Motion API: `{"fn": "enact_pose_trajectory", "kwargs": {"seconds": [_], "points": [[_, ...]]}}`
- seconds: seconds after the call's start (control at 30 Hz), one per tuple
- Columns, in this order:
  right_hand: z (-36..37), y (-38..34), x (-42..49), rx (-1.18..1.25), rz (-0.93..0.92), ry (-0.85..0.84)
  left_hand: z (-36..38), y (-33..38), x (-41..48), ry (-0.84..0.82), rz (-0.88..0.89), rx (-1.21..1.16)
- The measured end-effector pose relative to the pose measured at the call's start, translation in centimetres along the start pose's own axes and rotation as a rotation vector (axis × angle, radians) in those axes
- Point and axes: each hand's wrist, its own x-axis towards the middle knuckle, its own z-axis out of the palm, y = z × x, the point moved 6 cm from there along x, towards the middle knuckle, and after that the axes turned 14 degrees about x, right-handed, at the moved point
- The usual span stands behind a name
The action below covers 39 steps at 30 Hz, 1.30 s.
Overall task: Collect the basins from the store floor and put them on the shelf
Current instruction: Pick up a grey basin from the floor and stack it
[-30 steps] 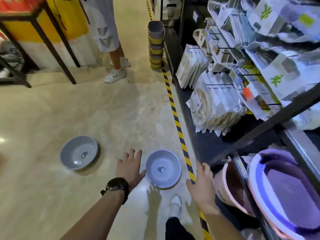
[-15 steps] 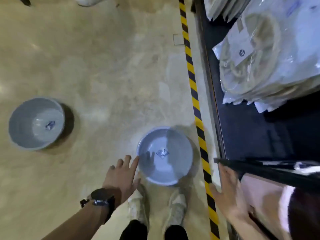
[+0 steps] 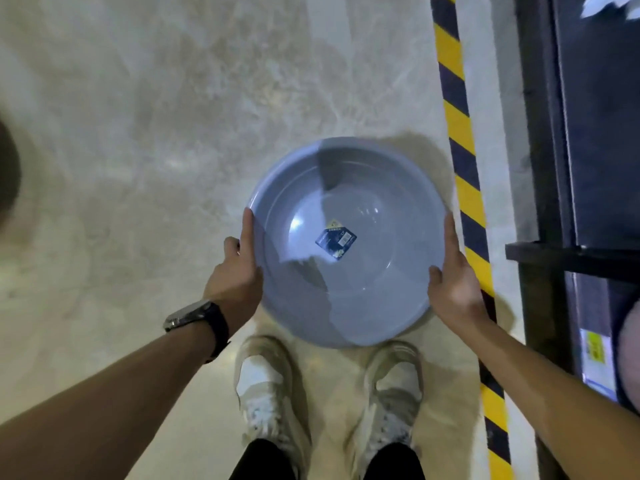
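Polished beige stone floor (image 3: 156,133), store aisle. Risk: the round grey-blue plastic basin (image 3: 346,209), clasped only at its rim, could slip on lifting or strike the black metal shelf frame (image 3: 540,168) at 3 o'clock. It sits centred between left hand (image 3: 235,275) at 9 and right hand (image 3: 453,285) at 4 o'clock.

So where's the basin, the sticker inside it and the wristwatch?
basin (image 3: 381,292): head view, bare inner wall near the right hand.
sticker (image 3: 336,239): head view, middle of the label on the basin's bottom.
wristwatch (image 3: 185,315): head view, its face, on the left wrist.
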Motion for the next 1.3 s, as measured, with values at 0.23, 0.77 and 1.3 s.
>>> {"fn": "enact_pose_trajectory", "kwargs": {"seconds": [0.23,0.77,1.3], "points": [[-5.2,-5.9,-4.4,0.119,-0.095,0.233,-5.6,0.0,-6.1,0.093,-0.05,-0.326],[-27.3,-46.3,-31.8,0.512,-0.236,0.244,-46.4,-5.2,-40.5,0.666,-0.2,-1.01],[-27.1,-68.9,-49.4,0.628,-0.673,-0.148,-53.3,-15.3,-67.8,1.23,-0.497,-1.554]]}}
